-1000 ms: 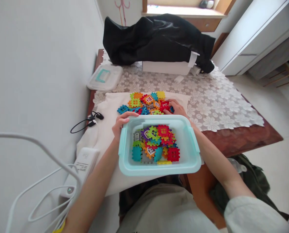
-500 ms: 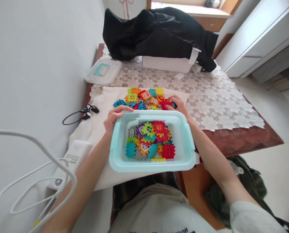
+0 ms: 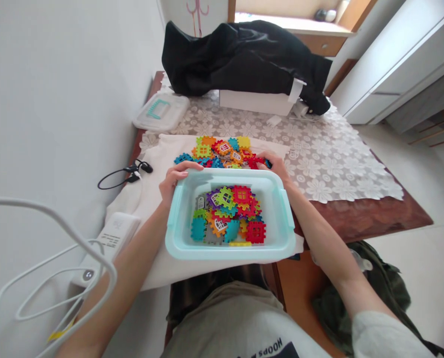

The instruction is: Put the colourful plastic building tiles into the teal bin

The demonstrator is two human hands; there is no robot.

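L hand (image 3: 174, 180) clenched on rim of teal plastic tub (image 3: 229, 253) | R hand (image 3: 276, 166) touching red waffle block (image 3: 256, 161), grip unclear | loose block pile (image 3: 222, 151) on white cloth (image 3: 151, 209)

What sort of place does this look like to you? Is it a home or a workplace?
It looks like a room in a private home, perhaps a bedroom. The lace tablecloth over a wooden table, the white cabinet and the windowsill all suggest a domestic room, not a workplace.
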